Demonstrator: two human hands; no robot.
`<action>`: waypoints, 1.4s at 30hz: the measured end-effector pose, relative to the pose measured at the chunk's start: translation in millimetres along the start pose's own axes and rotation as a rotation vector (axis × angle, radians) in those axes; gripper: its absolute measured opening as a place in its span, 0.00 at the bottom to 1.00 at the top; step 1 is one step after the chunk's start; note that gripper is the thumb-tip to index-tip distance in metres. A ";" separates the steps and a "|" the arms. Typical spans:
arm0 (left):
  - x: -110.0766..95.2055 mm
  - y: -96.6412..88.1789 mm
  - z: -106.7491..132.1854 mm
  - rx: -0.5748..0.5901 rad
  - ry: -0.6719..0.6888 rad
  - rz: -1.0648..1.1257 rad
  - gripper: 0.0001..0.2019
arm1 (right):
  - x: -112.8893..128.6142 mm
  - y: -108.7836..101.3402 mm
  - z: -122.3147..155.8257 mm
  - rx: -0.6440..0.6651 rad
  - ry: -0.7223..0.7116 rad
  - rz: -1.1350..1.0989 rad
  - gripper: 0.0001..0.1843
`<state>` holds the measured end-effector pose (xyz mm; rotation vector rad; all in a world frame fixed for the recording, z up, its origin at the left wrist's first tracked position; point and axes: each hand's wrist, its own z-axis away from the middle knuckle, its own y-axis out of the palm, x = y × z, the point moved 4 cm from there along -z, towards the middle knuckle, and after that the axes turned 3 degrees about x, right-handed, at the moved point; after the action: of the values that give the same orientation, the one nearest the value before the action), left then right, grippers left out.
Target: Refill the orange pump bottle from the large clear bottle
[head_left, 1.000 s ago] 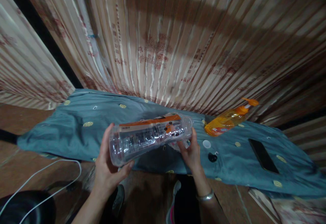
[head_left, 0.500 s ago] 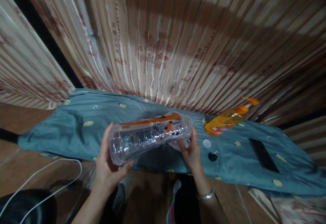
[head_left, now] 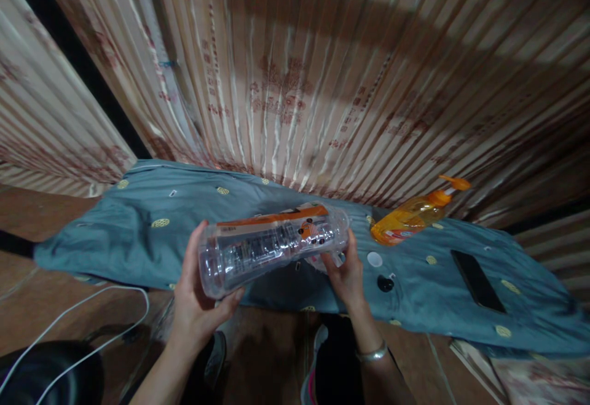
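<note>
Between my two hands lies a clear plastic bottle [head_left: 271, 246] with an orange label, held on its side above the teal cloth [head_left: 184, 202]. My left hand [head_left: 198, 300] is closed around its wide left end, thumb below and fingers behind. At the other end my right hand [head_left: 345, 276] grips from the lower right, some of its fingers hidden by the bottle. Something crumpled and clear shows under that end, close to my right fingers; I cannot tell what it is. A white round disc [head_left: 374, 260] and a small black piece [head_left: 385, 283] lie just right of my right hand.
An orange pump bottle [head_left: 410, 217] stands at the back right of the cloth. A black phone [head_left: 478, 281] lies further right. Pleated patterned curtains [head_left: 295, 85] hang behind. A white cable [head_left: 106, 291] loops at the lower left beside a dark round object [head_left: 59, 368].
</note>
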<state>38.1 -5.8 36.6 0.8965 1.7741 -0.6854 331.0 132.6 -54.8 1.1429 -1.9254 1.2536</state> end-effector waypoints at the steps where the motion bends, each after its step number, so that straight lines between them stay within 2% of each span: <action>1: 0.0 -0.3 0.0 -0.003 -0.003 -0.007 0.56 | -0.1 0.3 0.1 0.001 -0.004 -0.001 0.44; 23: -1.1 0.7 -1.1 -0.005 -0.058 0.006 0.57 | 6.6 -1.7 -0.3 -0.003 0.027 0.007 0.43; 29: -2.1 0.2 -1.1 -0.011 -0.017 -0.022 0.56 | 5.1 -1.8 -0.4 0.015 0.033 -0.028 0.45; 42: -1.3 0.8 -0.2 -0.009 -0.029 -0.030 0.56 | 2.7 0.5 -1.2 -0.014 0.013 -0.008 0.44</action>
<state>38.9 -5.5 37.8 0.8513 1.7668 -0.7052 329.2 132.8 -52.3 1.1319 -1.9154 1.2389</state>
